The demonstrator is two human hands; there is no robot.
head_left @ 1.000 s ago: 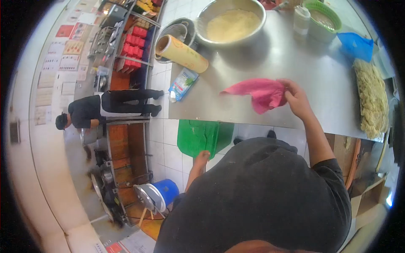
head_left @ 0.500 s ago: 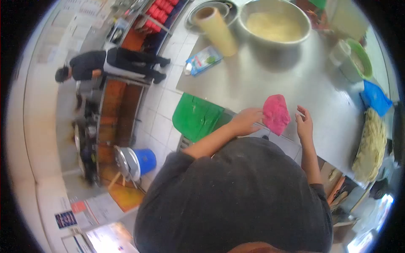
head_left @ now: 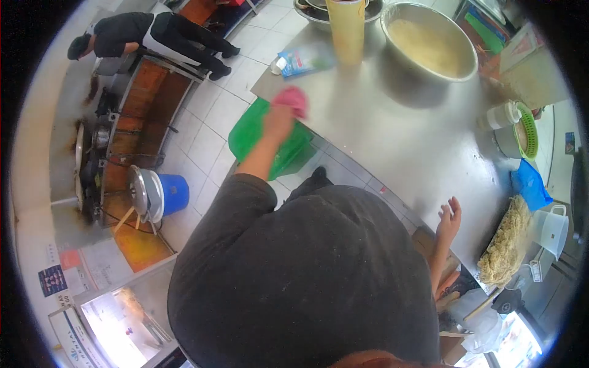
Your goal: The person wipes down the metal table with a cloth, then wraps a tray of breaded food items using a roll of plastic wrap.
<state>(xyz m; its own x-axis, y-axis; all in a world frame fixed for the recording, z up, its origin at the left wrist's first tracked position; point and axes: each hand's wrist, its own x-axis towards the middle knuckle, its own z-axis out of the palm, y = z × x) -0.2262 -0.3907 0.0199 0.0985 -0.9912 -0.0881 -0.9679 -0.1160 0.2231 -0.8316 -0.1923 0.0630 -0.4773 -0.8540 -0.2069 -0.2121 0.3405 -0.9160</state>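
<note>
A pink cloth is gripped in my left hand, at the left corner of the steel table. Below that hand and arm is a green plastic bin or lid, partly covered by them. Over the table's near right edge, my right hand is raised with its fingers apart and nothing in it. Beyond the cloth lies a blue and white pouch with a white cap. Next to it stands a yellowish roll of wrap.
A large steel bowl holds something pale yellow. At right are a green basket, a white-lidded container, a blue bag and a tan noodle-like heap. A co-worker bends at the left counter, near a blue bucket.
My left hand has moved the pink cloth left, from the table's near edge to its left corner. My right hand has moved lower. The whole view has shifted and turned.
</note>
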